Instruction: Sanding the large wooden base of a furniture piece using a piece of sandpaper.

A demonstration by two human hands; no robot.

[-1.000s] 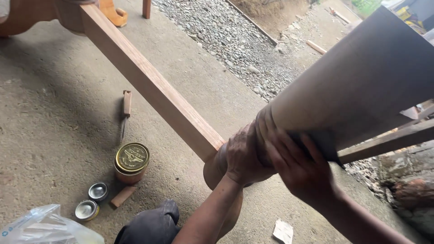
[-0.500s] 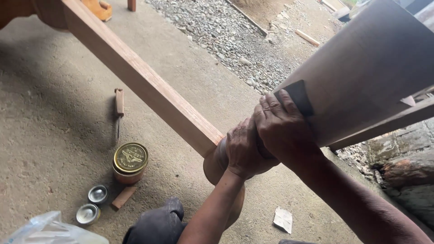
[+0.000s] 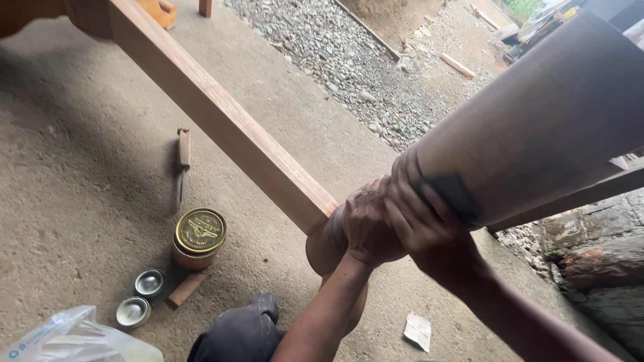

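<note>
Brown turned wood forms the large tapered post (image 3: 537,127), which fills the right side of the frame. Its long axis runs diagonally: the wide end points to the upper right corner, the narrow ringed end points down toward lower centre. A square wooden rail (image 3: 221,127) meets that narrow end from the upper left.

The left hand (image 3: 369,224) is closed around the narrow neck of the post, just below centre of the frame, forearm rising from the bottom edge. The right hand (image 3: 429,231) lies immediately to its right, touching it, fingers curled over the post and pressing a dark piece of sandpaper (image 3: 453,194) flat against the wood. The right forearm enters from the lower right corner.

On the concrete floor (image 3: 80,201) at lower left stand a gold-lidded tin (image 3: 199,236) and two small metal caps (image 3: 141,295), with a chisel (image 3: 182,161) above them.
</note>
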